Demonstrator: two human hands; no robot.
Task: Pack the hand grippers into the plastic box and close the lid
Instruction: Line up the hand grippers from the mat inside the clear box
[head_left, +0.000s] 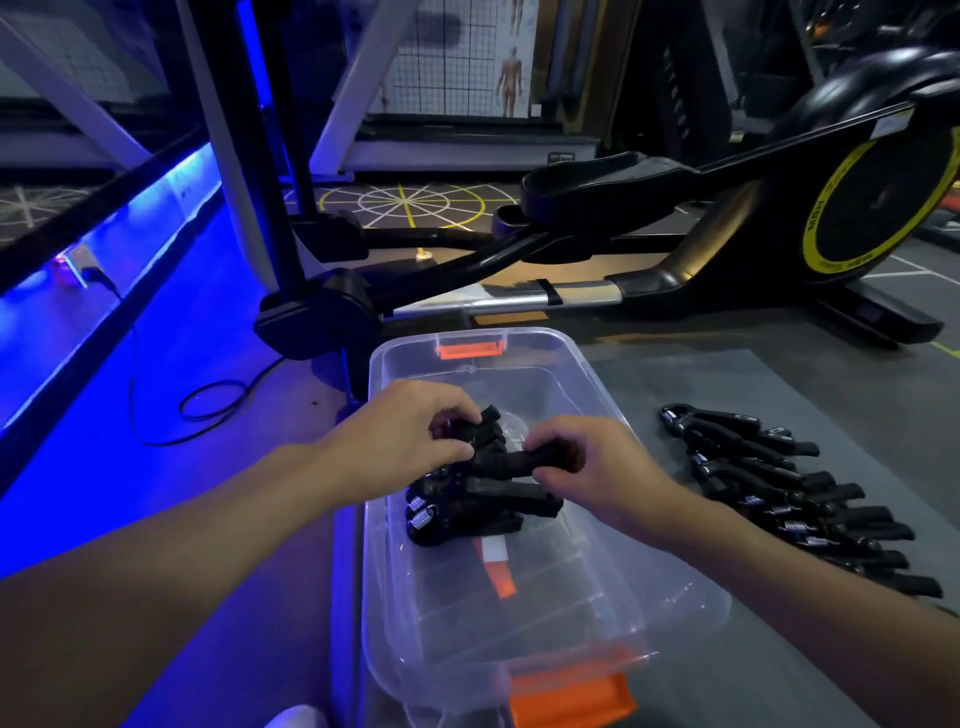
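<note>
A clear plastic box (665, 587) with orange latches lies open on the floor in front of me. Inside it, several black hand grippers (467, 514) with metal springs lie bunched in the middle. Both hands are over the box. My left hand (410, 436) pinches the spring end of a black hand gripper (506, 462), and my right hand (597, 467) grips that same gripper's handle. A row of several more black hand grippers (795, 499) lies on the grey mat to the right of the box. I cannot tell where the lid is.
A grey mat (753, 389) lies under and to the right of the box. A black elliptical trainer (649, 244) stands just behind it. A black cable (208, 405) loops on the blue-lit floor at the left.
</note>
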